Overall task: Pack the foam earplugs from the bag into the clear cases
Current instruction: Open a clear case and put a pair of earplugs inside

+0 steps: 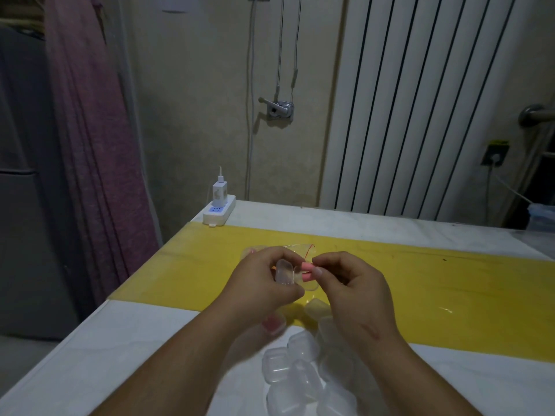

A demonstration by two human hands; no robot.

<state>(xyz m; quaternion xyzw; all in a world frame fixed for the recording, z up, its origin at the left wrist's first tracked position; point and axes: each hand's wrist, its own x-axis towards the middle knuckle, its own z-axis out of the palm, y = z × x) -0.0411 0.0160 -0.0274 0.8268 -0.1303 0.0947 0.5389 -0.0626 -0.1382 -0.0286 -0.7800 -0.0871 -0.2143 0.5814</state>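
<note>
The only print in view is a faint mark on the face of the white charger (219, 192), too blurred to read; it stands plugged into a white power strip (219, 213) with a blue socket panel, at the far left corner of the worktop (120, 355). The left hand (264, 285) curls round a small clear case (286, 273) held above the worktop, its rounded lid hinged open and the plastic glossy and see-through. The right hand (353, 285) pinches a pink earplug (309, 267) between thumb and forefinger, its end right at the case's open mouth; a second bit of pink shows just below it (whether it already sits in the case, I cannot tell). The earplug is a short, matte foam cylinder. Just behind the hands the clear bag (300, 249) lies flat on a yellow strip (450, 295) that crosses the white worktop, a thin red line along the bag's edge. Nearer the person, between the forearms, lies a pile (300, 370) of closed clear cases, touching one another, and a closed one (274, 322) under the left wrist shows pink through its wall. A white radiator (420, 100) and a purple curtain (90, 115) stand behind.
</note>
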